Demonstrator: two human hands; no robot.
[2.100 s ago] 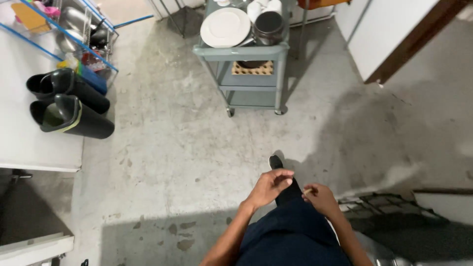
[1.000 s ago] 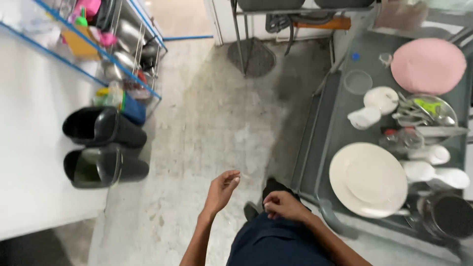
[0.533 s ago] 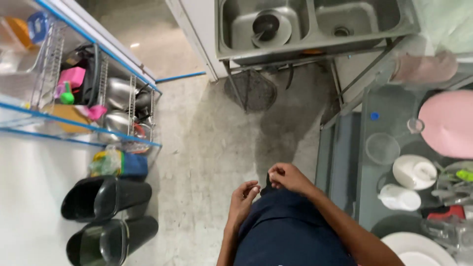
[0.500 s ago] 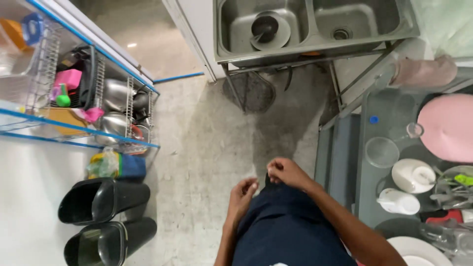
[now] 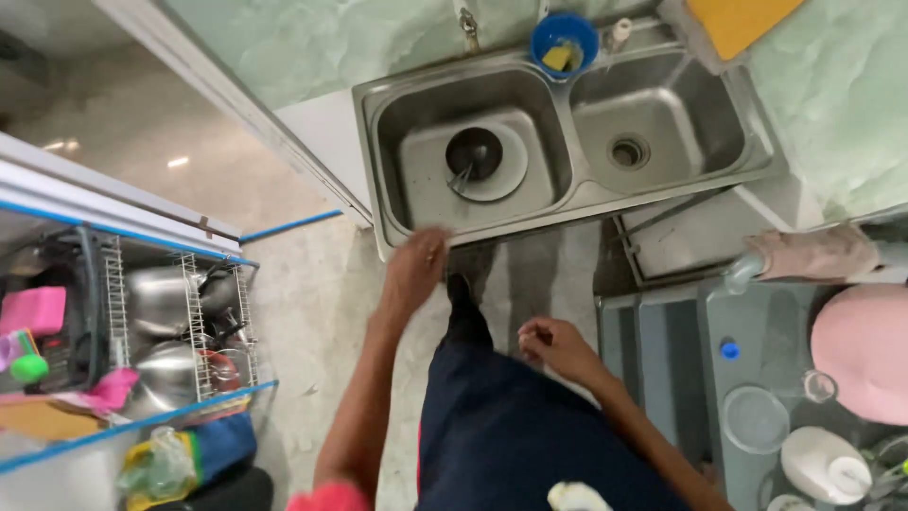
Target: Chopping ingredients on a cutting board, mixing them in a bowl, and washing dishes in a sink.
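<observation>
I am looking straight down from the head camera at both bare hands in front of a dark blue garment at the waist.

My left hand (image 5: pixel 414 270) is stretched forward, blurred, with fingers loosely curled and nothing visibly in it. It lies over the front rim of a steel double sink (image 5: pixel 662 185); whether it touches the rim I cannot tell. Just beyond this hand, in the sink's left basin, sits a white plate (image 5: pixel 506 175) with a dark round bowl (image 5: pixel 473 153) on it.

My right hand (image 5: pixel 556 345) is drawn in close to the body, fingers folded into a narrow, loose fist; I cannot tell if it holds anything small. Beyond it is the sink's right basin with its drain.

To the right of the right hand stands a grey cart (image 5: pixel 681 369) carrying a clear glass lid (image 5: pixel 754 419), a pink plate (image 5: pixel 865 352) and white crockery.

Far beyond the hands, on the sink's back edge, is a blue cup (image 5: pixel 565 38). Well to the left of the left hand, a wire rack (image 5: pixel 194 322) holds steel bowls.
</observation>
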